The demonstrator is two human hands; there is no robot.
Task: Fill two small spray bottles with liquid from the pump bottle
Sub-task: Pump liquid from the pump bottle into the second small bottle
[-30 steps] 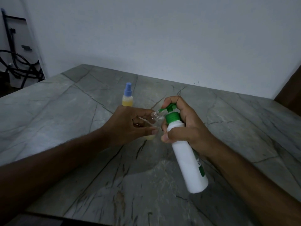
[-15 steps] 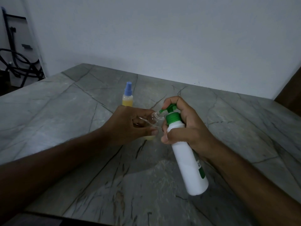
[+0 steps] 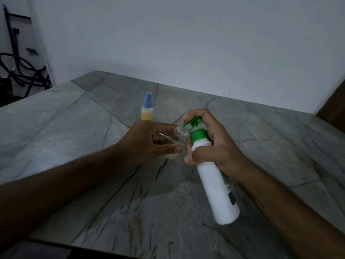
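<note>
While one capped spray bottle point(image 3: 147, 109) stands filled on the worktop point(image 3: 74, 131), the left hand point(image 3: 149, 141) grips the open second bottle point(image 3: 176, 139), barely filled, and the right hand point(image 3: 211, 144) clasps the pump bottle point(image 3: 214, 176) over it.

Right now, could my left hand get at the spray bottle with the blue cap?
Probably yes: the blue-capped spray bottle stands just beyond the left hand with nothing between, but that hand holds the clear bottle.

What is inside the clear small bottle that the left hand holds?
A little pale yellow liquid lies at the bottom of the clear bottle. The left hand covers its middle, so the exact level is hidden. Its neck is open, under the pump nozzle.
</note>
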